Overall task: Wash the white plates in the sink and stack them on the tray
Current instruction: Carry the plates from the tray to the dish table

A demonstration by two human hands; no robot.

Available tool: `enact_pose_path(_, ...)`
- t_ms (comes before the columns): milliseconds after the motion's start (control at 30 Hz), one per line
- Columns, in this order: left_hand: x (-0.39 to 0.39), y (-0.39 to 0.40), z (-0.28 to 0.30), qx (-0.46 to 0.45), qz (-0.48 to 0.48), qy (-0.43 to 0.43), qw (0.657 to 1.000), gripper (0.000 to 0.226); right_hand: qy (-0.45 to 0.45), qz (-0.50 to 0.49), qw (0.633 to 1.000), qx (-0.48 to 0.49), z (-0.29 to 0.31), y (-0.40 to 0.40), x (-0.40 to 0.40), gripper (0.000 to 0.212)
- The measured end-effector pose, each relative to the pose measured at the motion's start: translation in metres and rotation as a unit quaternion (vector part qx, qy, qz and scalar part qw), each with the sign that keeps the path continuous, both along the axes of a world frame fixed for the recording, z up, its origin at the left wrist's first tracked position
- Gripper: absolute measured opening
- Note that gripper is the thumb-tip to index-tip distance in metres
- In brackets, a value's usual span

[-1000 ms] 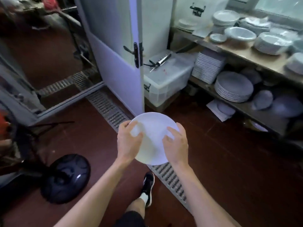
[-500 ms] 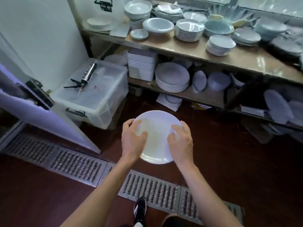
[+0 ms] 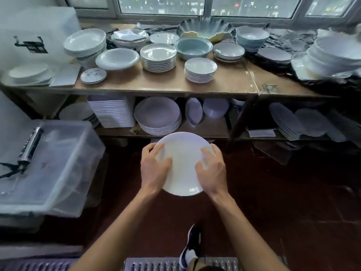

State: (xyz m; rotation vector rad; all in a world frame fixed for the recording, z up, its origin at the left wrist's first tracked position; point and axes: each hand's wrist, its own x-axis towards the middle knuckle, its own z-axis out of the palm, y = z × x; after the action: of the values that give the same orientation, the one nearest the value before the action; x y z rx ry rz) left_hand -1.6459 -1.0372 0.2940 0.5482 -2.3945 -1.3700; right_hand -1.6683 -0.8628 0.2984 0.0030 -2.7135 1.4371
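I carry one round white plate [image 3: 183, 163] in front of me, above the dark red floor. My left hand [image 3: 155, 170] grips its left rim, thumb on the upper face. My right hand [image 3: 212, 170] grips the right rim the same way. The plate is tilted a little toward me. No sink and no tray are in view.
A wooden shelf [image 3: 224, 83] ahead holds several stacks of white plates [image 3: 158, 57] and bowls; the lower shelf holds a plate stack [image 3: 157, 116] and square dishes [image 3: 112, 112]. A clear plastic bin [image 3: 58, 165] stands at left. A floor drain grate [image 3: 152, 264] lies by my shoe [image 3: 190, 245].
The view has swung right from the door to face the shelf, which is now closer. Both hands keep the same hold on the plate.
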Motion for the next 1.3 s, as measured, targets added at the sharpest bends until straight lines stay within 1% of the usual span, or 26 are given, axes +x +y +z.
enact_pose_path(167, -0.086, 0.025, 0.011, 0.004, 0.013, 0.014, 1.000, 0.051, 0.012, 0.038, 0.999, 0.010, 0.010, 0.032, -0.091, 0.047)
enact_pose_path(400, -0.177, 0.045, 0.017, 0.006, 0.020, 0.010, 1.000, 0.047, 0.027, 0.034, 0.999, 0.003, 0.016, 0.052, -0.178, 0.043)
enact_pose_path(633, -0.266, 0.043, 0.010, 0.028, 0.024, 0.006, 0.999, 0.046, 0.032, 0.033, 0.999, -0.004, 0.011, 0.048, -0.267, 0.043)
enact_pose_path(767, -0.327, 0.029, 0.003, 0.053, 0.029, 0.005, 0.998, 0.046, 0.030, 0.033, 0.999, 0.018, 0.009, 0.031, -0.330, 0.043)
enact_pose_path(833, -0.363, 0.020, 0.001, 0.070, 0.034, 0.007, 0.997, 0.047, 0.027, 0.034, 0.999, 0.013, 0.009, 0.021, -0.364, 0.043)
enact_pose_path(1000, -0.449, 0.002, 0.001, 0.106, 0.023, -0.005, 0.994, 0.049, 0.028, 0.001, 0.999, 0.027, 0.012, 0.001, -0.449, 0.042)
enact_pose_path(1100, -0.494, -0.008, 0.001, 0.107, 0.008, -0.009, 0.994, 0.048, 0.032, -0.027, 0.999, 0.017, 0.014, -0.010, -0.490, 0.041)
enact_pose_path(1300, -0.574, -0.015, 0.003, 0.111, 0.021, -0.015, 0.994, 0.041, 0.054, -0.064, 0.996, 0.006, 0.010, -0.018, -0.561, 0.037)
